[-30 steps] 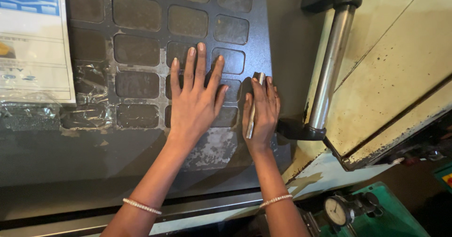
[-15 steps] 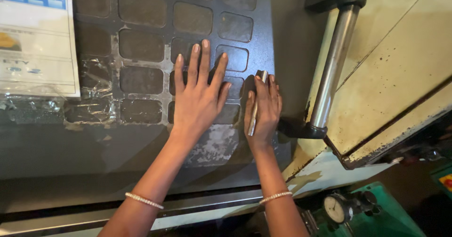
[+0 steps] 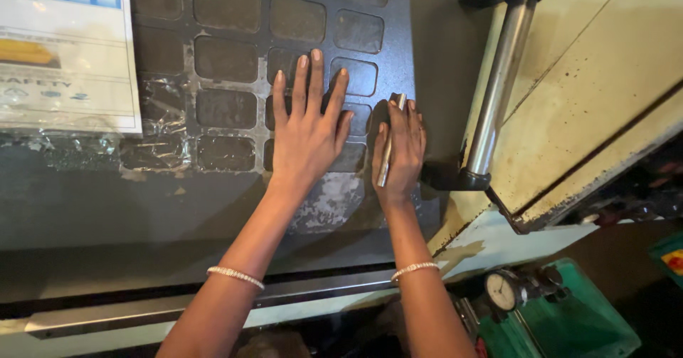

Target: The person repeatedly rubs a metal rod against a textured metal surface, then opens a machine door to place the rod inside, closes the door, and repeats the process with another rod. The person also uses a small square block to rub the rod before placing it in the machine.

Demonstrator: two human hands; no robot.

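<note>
My left hand lies flat with fingers spread on a dark grey machine door panel patterned with rounded square recesses. My right hand rests beside it near the panel's right edge, holding a slim silver metal rod against the surface under its thumb and fingers. Both wrists wear thin beaded bracelets.
A chrome bar handle in black brackets runs down the panel's right side. A cream machine housing with chipped paint lies further right. A printed paper sheet is taped at upper left. A dial gauge and a green tray sit below.
Both hands have slid slightly upward on the panel, with the view shifting a little; the rod stays in my right hand.
</note>
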